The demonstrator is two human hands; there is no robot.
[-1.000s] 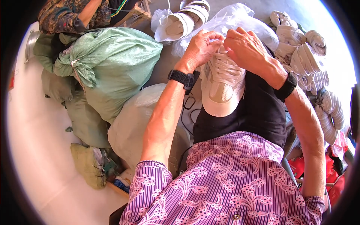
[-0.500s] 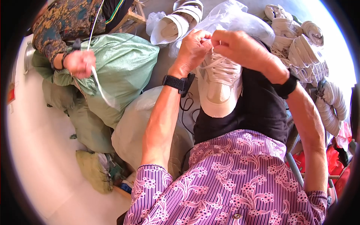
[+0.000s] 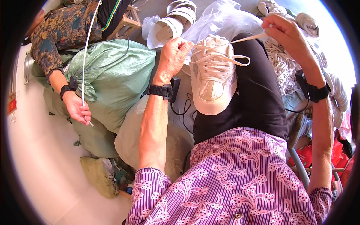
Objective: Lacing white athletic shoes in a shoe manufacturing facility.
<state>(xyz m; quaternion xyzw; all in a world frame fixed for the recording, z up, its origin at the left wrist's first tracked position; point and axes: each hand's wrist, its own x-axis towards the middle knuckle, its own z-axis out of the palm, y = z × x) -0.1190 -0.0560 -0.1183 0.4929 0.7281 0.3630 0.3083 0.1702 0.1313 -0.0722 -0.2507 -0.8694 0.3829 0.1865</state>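
Observation:
A white sneaker (image 3: 213,80) rests on my lap, its toe pointing toward me and laces threaded across its tongue. My left hand (image 3: 173,58) pinches one end of the shoelace (image 3: 247,38) just left of the shoe's opening. Farther up and to the right, my right hand (image 3: 281,30) grips the other end. Between my hands the lace runs across the top of the shoe, with a loose loop hanging at its right side.
At the left, a co-worker's hand (image 3: 77,107) holds a white lace beside a green woven sack (image 3: 112,60). White shoes (image 3: 168,30) stand at the back by a clear plastic bag (image 3: 221,18). Bundled laces (image 3: 283,71) and more pale shoes (image 3: 307,24) lie at the right.
My hands were together over the shoe's opening; they have moved apart, the right one up and rightward, stretching the lace. The co-worker's hand has moved lower.

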